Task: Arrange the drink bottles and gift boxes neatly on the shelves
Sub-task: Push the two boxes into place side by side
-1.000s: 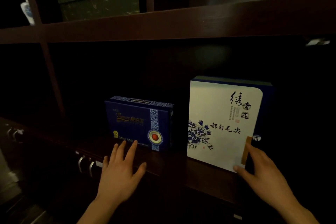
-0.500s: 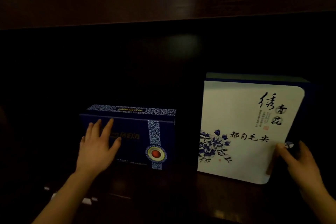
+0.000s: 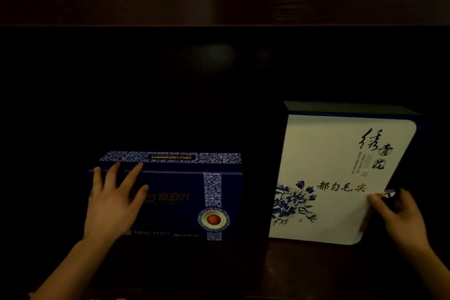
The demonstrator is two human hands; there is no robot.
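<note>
Left grip (image 3: 110, 204): my fingers spread wide, flat against the blue box (image 3: 175, 198) at 8 o'clock.
Right grip (image 3: 399, 217): curled onto the white box (image 3: 333, 178) edge, 4 o'clock.
Doing it well: I'd push both evenly back on the shelf (image 3: 292, 265), fronts level.

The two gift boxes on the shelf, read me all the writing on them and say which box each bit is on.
White gift box: "绣青花", large black brush script, top right.
White gift box: "都匀毛尖", gold, across the middle.
White gift box: small column and red seal beneath the script, too small to read.
Dark blue gift box: gold front lettering, top strip and bottom line, all too blurred to read.
</note>
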